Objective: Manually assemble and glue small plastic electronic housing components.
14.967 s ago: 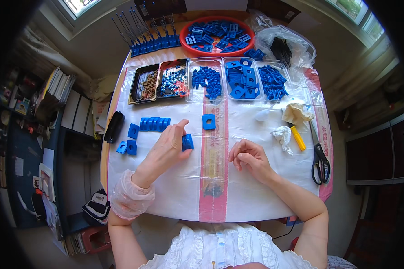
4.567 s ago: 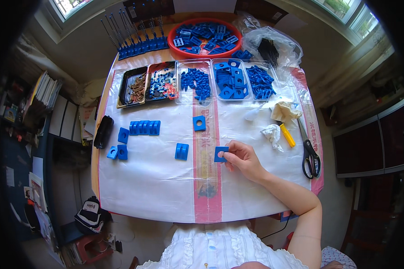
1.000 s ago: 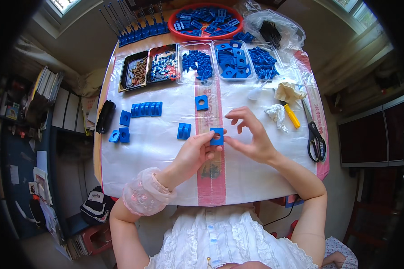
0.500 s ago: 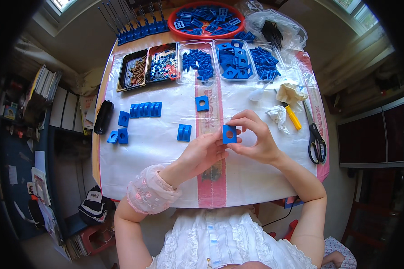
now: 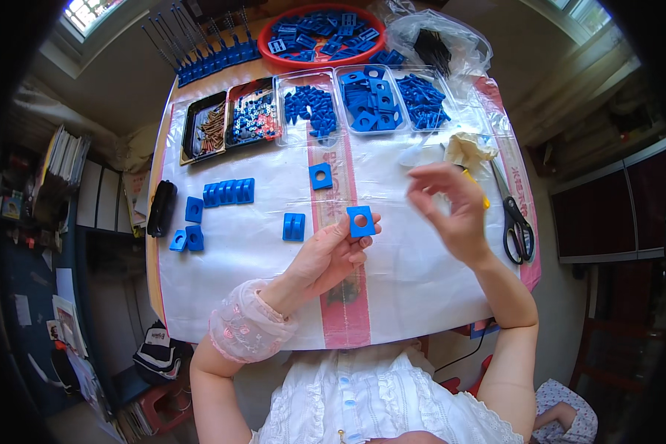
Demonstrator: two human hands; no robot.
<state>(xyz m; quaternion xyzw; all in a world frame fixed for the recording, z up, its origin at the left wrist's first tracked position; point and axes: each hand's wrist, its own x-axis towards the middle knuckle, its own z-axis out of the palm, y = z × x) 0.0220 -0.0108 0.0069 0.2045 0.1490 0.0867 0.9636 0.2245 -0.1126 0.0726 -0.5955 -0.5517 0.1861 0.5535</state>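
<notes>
Between the thumb and fingers of my left hand (image 5: 322, 259) is a blue square plastic piece (image 5: 363, 231) with a round hole, held above the table. My right hand (image 5: 457, 214) is off to the right in the air, slightly blurred, its fingers bent and apart with nothing seen in them. It covers most of a yellow-handled tool (image 5: 486, 202) and a crumpled white tissue. A similar holed piece (image 5: 320, 185) lies beyond my left hand. To the left rests a ribbed blue pair (image 5: 294, 227).
At the back stand black trays of screws (image 5: 203, 152) and small nuts, clear trays of blue parts (image 5: 342, 126), and a red basin (image 5: 270, 59). A ribbed blue row (image 5: 229, 192), loose holed pieces (image 5: 194, 210) and a black case (image 5: 161, 209) are left; scissors (image 5: 518, 229) lie right.
My right hand has let go of the blue piece and moved right and up. The left hand still has hold of it. The whole view has shifted slightly.
</notes>
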